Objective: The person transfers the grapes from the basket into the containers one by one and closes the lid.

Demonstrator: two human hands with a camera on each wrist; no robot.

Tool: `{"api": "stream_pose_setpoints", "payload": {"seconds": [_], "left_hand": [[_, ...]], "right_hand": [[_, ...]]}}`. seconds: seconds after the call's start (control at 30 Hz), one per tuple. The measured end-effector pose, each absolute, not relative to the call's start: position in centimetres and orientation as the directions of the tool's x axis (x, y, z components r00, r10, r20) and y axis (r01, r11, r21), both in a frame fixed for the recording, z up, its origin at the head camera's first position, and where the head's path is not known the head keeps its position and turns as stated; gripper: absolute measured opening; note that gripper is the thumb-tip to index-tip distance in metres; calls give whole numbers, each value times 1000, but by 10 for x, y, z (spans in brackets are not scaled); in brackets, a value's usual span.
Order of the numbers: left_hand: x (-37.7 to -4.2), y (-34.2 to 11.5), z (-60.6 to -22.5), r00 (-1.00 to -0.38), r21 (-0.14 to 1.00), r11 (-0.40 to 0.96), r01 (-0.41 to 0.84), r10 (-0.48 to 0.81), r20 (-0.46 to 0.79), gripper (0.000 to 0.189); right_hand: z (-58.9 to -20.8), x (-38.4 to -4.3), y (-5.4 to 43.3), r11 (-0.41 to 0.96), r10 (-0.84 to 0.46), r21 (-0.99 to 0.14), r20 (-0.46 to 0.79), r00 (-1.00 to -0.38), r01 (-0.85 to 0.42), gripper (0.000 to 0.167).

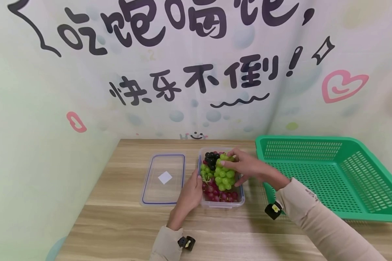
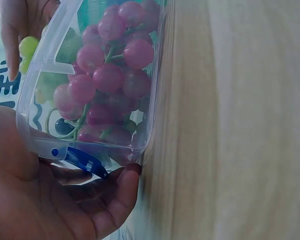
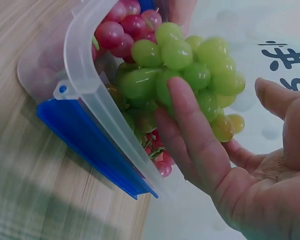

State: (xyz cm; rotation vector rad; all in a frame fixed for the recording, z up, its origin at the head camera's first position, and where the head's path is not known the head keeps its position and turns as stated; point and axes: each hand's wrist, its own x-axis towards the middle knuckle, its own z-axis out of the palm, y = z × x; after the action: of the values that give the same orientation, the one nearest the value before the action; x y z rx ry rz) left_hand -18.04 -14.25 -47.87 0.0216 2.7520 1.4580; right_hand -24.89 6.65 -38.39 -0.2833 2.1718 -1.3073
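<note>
A clear plastic food container [image 1: 222, 204] holds several bunches of grapes. A light green bunch [image 1: 225, 175] lies on top at the right, rising above the rim in the right wrist view. Red grapes [image 1: 212, 194] fill the near end, with black grapes [image 1: 211, 158] at the far end and more green ones [image 1: 205, 170] at the left. My left hand [image 1: 192, 190] grips the container's left wall, its fingers curled by a blue clip [image 2: 85, 161]. Against the green bunch rest the fairly straight fingers of my right hand [image 1: 246, 165]; the thumb stands apart from the grapes.
Left of the container, a clear lid [image 1: 164, 163] with a blue seal and a white label lies flat on the wooden table [image 1: 124, 224]. A large green plastic basket [image 1: 313, 214] stands at the right. Behind the table rises a printed wall [image 1: 196, 119].
</note>
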Motion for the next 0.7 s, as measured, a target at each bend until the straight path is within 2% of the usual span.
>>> {"api": "stream_pose_setpoints", "payload": {"seconds": [0.27, 0.43, 0.7], "left_hand": [[-180, -142, -477, -999, 831, 556, -1, 28, -20, 53], [-179, -143, -476, -999, 831, 556, -8, 25, -27, 54], [-180, -143, -477, -999, 830, 558, -6, 31, -28, 54]], "right_hand": [[-387, -248, 68, 519, -508, -853, -358, -783, 52, 39], [-391, -246, 68, 526, -532, -850, -347, -773, 19, 42], [-401, -246, 65, 573, -501, -819, -331, -799, -20, 49]]}}
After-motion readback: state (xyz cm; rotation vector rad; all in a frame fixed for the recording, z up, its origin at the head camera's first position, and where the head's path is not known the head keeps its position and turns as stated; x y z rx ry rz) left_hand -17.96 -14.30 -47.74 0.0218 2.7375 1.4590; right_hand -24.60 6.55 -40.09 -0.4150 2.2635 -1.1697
